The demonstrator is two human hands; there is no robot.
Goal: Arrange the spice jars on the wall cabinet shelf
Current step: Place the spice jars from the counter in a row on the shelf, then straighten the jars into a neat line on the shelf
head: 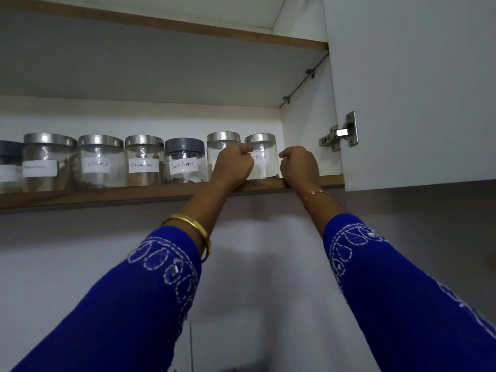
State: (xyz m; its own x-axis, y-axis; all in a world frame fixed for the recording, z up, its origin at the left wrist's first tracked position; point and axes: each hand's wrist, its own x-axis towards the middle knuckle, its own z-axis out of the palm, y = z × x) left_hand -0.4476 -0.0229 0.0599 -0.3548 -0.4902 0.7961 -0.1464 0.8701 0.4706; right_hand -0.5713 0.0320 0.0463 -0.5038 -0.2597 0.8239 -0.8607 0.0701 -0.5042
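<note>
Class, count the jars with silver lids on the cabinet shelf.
5. Three stand left of the grey-lidded jar. Two stand right of it. More may be hidden off-frame left.

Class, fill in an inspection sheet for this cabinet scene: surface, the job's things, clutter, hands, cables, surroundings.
Surface: wooden-edged cabinet shelf, a single row of jars on it.
Job's things: clear jars with white labels; steel-lidded Cloves jar, steel-lidded Cinnamon jar, grey-lidded Black Pepper jar, rightmost steel-lidded jar nearly empty, label partly hidden.
Clutter: nothing seen.
Hands: left hand and right hand curled on either side of the rightmost jar; firm grip cannot be told.
Cables: nothing seen.
Surroundings: open white cabinet door with metal hinge; empty shelf above.
</note>
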